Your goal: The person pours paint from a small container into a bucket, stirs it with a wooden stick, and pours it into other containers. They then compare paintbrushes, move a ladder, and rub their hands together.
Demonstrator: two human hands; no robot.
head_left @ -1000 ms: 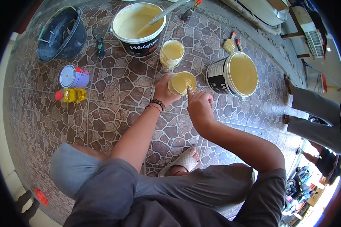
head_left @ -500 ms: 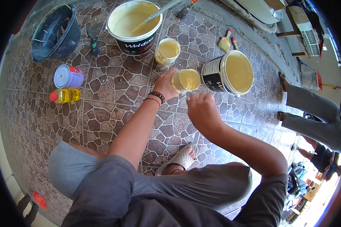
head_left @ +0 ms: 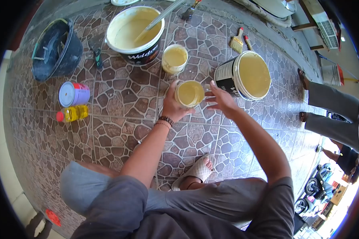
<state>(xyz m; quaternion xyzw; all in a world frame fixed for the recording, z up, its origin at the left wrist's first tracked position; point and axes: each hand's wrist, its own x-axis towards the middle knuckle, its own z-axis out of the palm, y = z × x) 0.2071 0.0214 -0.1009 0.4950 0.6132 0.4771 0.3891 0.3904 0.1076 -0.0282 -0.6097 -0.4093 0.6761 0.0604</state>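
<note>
My left hand (head_left: pixel 172 104) is wrapped round the near side of a plastic cup (head_left: pixel 190 94) coated inside with pale yellow paint. The fingers of my right hand (head_left: pixel 222 100) are spread beside the cup's right side, with nothing in them that I can see. Just beyond stands a second paint-smeared cup (head_left: pixel 174 59) of pale yellow paint. To the right, a tilted white-rimmed paint bucket (head_left: pixel 227 77) shows a yellow inside. At the back left, a larger paint bucket (head_left: pixel 141 53) holds pale yellow paint and a long stirring stick (head_left: pixel 159 19).
On the left are a dark tub (head_left: pixel 56 55), a scraper (head_left: pixel 97 59), a purple-red can (head_left: pixel 73 94) and a bottle of yellow liquid (head_left: pixel 75 113). Paintbrushes (head_left: pixel 237 41) lie at the back right. Another person's legs (head_left: pixel 333 105) are at the right, near parked motorbikes (head_left: pixel 317 183).
The cup in my left hand has come nearer and tilts differently, its mouth facing up at me. My right hand has gone from closed fingers to spread ones beside it.
</note>
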